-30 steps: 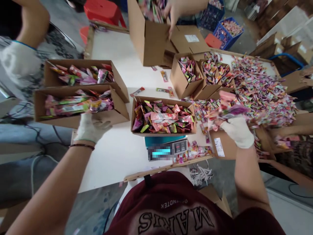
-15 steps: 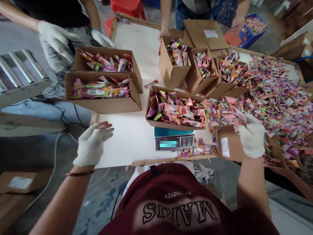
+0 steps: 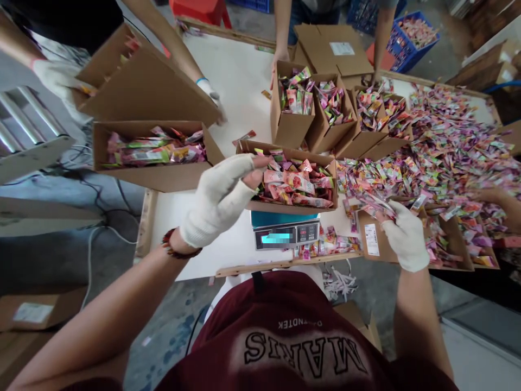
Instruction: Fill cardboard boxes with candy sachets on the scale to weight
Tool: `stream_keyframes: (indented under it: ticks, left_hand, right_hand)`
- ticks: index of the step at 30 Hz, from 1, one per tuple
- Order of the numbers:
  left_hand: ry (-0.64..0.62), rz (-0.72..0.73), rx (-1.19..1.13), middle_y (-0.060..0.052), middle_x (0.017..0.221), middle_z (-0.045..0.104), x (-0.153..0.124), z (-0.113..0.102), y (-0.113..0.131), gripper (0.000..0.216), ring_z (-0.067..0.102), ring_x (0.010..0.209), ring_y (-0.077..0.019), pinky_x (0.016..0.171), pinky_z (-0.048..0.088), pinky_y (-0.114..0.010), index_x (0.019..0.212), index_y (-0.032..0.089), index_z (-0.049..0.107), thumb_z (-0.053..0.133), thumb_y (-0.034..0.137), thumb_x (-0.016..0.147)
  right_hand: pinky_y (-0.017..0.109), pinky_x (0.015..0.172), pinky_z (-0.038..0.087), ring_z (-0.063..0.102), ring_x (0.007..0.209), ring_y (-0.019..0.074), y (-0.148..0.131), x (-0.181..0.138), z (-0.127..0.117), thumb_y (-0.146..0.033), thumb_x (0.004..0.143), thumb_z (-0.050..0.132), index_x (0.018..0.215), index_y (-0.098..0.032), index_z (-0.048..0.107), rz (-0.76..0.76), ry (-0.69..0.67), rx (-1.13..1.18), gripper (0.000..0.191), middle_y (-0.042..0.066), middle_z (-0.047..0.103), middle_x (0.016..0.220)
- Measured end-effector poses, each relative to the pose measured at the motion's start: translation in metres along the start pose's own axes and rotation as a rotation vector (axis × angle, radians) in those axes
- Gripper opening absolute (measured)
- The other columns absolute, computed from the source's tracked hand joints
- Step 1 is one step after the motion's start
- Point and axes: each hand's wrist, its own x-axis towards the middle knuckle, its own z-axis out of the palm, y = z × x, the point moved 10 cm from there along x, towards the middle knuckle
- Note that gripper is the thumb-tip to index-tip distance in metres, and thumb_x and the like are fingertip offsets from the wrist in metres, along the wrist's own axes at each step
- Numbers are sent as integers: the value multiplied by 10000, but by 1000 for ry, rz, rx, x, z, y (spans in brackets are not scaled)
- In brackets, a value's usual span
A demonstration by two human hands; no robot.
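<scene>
A white table top [image 3: 228,92] is covered over its right half by a loose heap of small pink, green and yellow foil sachets [image 3: 451,152]. At the far left a large brown cardboard box [image 3: 154,92] is held tilted by a co-worker's gloved hand [image 3: 57,81]; little of its contents can be seen. Just in front of it a long brown cardboard box [image 3: 158,176] lies filled with the same sachets. An open brown cardboard carton [image 3: 291,206], heaped with pink and green sachets, is set on a teal digital scale [image 3: 285,233] at the near edge. Behind it three smaller upright cardboard boxes [image 3: 291,127] stand touching in a row, each packed with sachets. A blue plastic crate [image 3: 411,32] of sachets is seen on the floor beyond.

The left hand [image 3: 222,198], in a white knit glove, is held above the carton's near left corner, its fingers stretched out loosely together, with nothing held. The right hand [image 3: 405,239], gloved alike, is closed in a pinch on a small bunch of sachets [image 3: 372,202], just right of the carton at the edge of the heap. The pinched sachets are slim, shiny, pink and purple, and somewhat blurred.
</scene>
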Motion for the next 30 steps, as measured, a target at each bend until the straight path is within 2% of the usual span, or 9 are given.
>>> stream_keyframes:
  ticks: [4, 8, 11, 13, 16, 19, 21, 25, 30]
  left_hand:
    - [-32, 63, -34, -116, 1274, 730, 8, 21, 13, 466, 678, 1193, -260, 1099, 535, -437, 1300, 172, 700, 475, 492, 1045]
    - [21, 101, -19, -123, 1337, 703, 8, 19, 16, 450, 652, 1254, -271, 1140, 515, -457, 1321, 169, 685, 521, 471, 1031]
    - [50, 120, 34, -116, 1382, 681, 0, 2, 12, 416, 634, 1294, -271, 1159, 505, -458, 1314, 179, 691, 546, 437, 1022]
    - [79, 109, 70, -108, 1389, 681, -11, -15, 1, 386, 630, 1305, -265, 1169, 498, -451, 1302, 187, 700, 565, 408, 1017]
    - [157, -5, 107, -108, 1349, 706, -33, -45, -28, 372, 646, 1286, -261, 1180, 488, -455, 1283, 178, 711, 579, 401, 1017]
    - [221, -198, 113, -114, 1282, 735, -56, -64, -60, 400, 690, 1207, -259, 1161, 504, -468, 1286, 169, 712, 589, 436, 1015]
    - [245, -260, 113, -115, 1254, 746, -63, -69, -68, 416, 708, 1165, -258, 1136, 522, -467, 1294, 166, 711, 592, 449, 1013]
    - [188, -126, 178, -105, 1277, 741, -49, -57, -45, 376, 683, 1216, -252, 1137, 513, -436, 1262, 165, 727, 566, 404, 1022]
    - [18, 144, 226, -82, 1287, 733, -19, -15, -2, 314, 691, 1188, -231, 1061, 563, -388, 1215, 197, 729, 531, 345, 1021]
  right_hand:
    - [331, 866, 547, 696, 924, 220, -74, 14, 29, -303, 923, 573, 1139, -208, 729, -230, -122, 52, 282, 57, 764, 1036]
    - [376, 872, 553, 703, 955, 243, -135, 38, 77, -162, 855, 521, 1497, -198, 556, -347, -261, -14, 644, 97, 756, 1129]
    - [383, 817, 538, 700, 890, 262, -135, 48, 91, -159, 842, 539, 1447, -166, 593, -300, -351, -189, 608, 120, 762, 1057]
    - [366, 792, 518, 694, 869, 253, -126, 48, 77, -190, 876, 532, 1217, -177, 705, -311, -338, -244, 383, 111, 763, 1023]
    - [322, 738, 487, 681, 808, 214, -111, 42, 46, -239, 935, 513, 985, -210, 716, -342, -294, -237, 212, 68, 757, 944]
    - [293, 757, 495, 691, 830, 192, -106, 35, 25, -306, 980, 540, 993, -216, 712, -347, -251, -171, 195, 54, 760, 962]
    - [287, 787, 507, 702, 865, 191, -108, 33, 21, -337, 993, 560, 1019, -210, 715, -339, -222, -128, 202, 55, 763, 984]
    - [282, 783, 510, 699, 853, 184, -119, 31, 27, -334, 1003, 552, 978, -207, 713, -347, -192, -92, 206, 50, 757, 947]
    - [283, 780, 507, 693, 847, 184, -127, 31, 32, -319, 993, 552, 956, -210, 702, -370, -179, -56, 190, 50, 755, 935]
